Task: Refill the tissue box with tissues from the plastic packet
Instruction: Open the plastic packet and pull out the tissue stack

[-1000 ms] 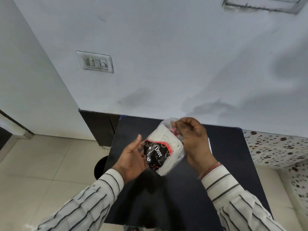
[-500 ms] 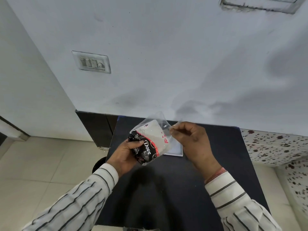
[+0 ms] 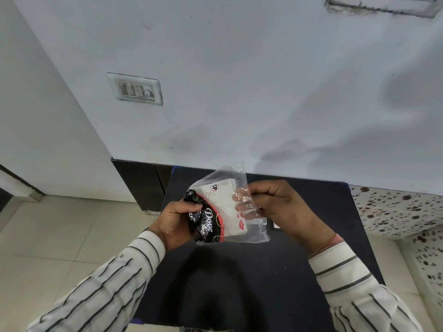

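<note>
Pale wall (image 3: pixel 239 92) rises behind a black table (image 3: pixel 239 283); above that table, the left hand (image 3: pixel 176 220) clamps the plastic tissue packet (image 3: pixel 223 212) by its printed black end. Right hand (image 3: pixel 285 207) pinches the packet's clear side, fingers (image 3: pixel 242 207) showing through the film.

Even, fairly bright indoor light. A soft dark shadow falls on the black table (image 3: pixel 299 271) near the person; fainter ones smudge the far wall (image 3: pixel 263 92). The plastic packet (image 3: pixel 230 207) glints. Wide-angle bending shows at the edges; focus is sharp.
</note>
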